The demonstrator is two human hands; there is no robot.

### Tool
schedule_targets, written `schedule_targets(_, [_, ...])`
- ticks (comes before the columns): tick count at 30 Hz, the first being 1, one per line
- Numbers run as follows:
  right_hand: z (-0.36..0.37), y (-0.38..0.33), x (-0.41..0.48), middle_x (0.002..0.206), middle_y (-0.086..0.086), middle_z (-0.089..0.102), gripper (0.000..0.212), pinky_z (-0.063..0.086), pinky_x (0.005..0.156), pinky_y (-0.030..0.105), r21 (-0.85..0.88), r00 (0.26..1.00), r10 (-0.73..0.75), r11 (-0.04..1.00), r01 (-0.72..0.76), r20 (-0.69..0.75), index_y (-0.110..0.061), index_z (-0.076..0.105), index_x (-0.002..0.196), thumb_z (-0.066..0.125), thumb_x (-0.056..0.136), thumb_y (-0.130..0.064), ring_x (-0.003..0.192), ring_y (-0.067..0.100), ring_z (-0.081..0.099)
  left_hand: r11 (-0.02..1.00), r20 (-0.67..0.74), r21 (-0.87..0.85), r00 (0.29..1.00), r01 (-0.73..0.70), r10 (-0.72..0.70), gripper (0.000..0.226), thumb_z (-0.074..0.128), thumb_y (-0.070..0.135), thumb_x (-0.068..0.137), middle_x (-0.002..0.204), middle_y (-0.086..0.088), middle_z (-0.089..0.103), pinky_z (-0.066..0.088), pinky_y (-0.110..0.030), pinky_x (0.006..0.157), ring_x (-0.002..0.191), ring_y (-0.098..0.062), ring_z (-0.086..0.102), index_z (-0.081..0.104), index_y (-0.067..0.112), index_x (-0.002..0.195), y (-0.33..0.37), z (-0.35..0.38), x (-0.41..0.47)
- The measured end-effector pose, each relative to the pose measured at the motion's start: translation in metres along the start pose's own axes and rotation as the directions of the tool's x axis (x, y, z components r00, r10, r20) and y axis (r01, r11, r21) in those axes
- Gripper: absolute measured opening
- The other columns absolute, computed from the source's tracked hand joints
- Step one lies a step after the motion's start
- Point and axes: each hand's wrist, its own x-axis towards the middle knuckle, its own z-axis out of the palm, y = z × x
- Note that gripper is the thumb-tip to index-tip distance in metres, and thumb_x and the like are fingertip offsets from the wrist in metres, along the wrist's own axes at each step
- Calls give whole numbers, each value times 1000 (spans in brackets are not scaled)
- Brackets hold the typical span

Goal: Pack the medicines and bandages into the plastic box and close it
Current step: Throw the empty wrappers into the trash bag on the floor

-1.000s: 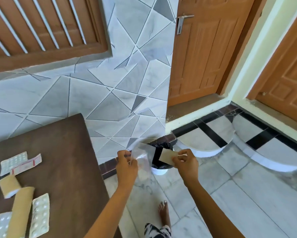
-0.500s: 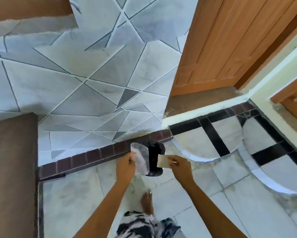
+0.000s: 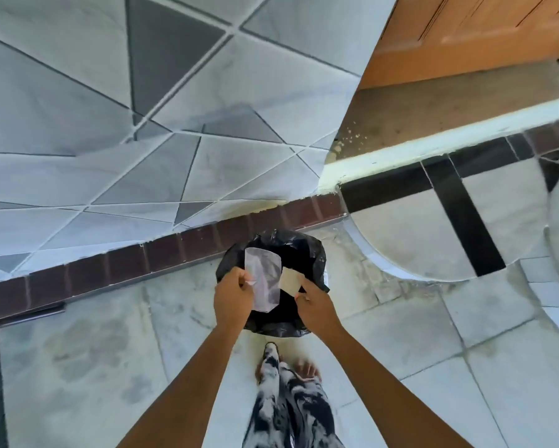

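Left hand [image 3: 233, 297] grip pinches a clear wrapper [image 3: 262, 279], right hand [image 3: 315, 304] a tan bandage [image 3: 290, 279]; no writing legible.

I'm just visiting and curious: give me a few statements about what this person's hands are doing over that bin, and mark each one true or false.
1. The left hand holds a clear plastic wrapper. True.
2. The right hand is empty. False: it pinches a small tan piece, which looks like a bandage.
3. Both hands are above a bin lined with a black bag. True.
4. The bin stands on a wooden table. False: it stands on the tiled floor, by the wall.
5. The person wears shoes. False: a bare foot shows below the patterned trousers.
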Motion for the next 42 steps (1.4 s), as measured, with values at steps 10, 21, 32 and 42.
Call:
schedule_targets(10, [47,72,117,156,2,19,58,21,115,29,-83,975,-4,996,23,221,-25,17,146,41,96,-12,142,22,23,995,253,73,964,62,-78,45,50,-6,85,125,-17,63,47,-31,94,113,-32,60,56,6,128,-74,115,86])
schedule_targets(21, [-15,5,14,156,3,20,54,21,115,29,-102,989,-32,994,47,141,-15,19,146,42,97,-20,143,19,21,995,203,-3,975,99,-96,42,51,8,92,143,-6,49,35,-34,110,133,-24,44,50,12,133,-6,19,2])
schedule_targets(32, [-119,-141,-239,147,6,39,51,30,112,31,-195,915,-381,915,353,-135,-12,33,140,50,92,-15,138,22,35,973,-43,90,975,-214,219,52,48,21,94,157,1,24,26,-33,115,146,-17,22,34,21,144,135,-179,-204])
schedule_targets(42, [-131,-189,-357,152,3,31,55,20,118,35,-345,651,-759,619,706,-29,-18,28,143,50,93,-26,142,21,24,977,-497,124,842,-172,211,63,58,29,89,156,1,26,31,-37,115,144,-20,28,30,24,145,142,-251,-359])
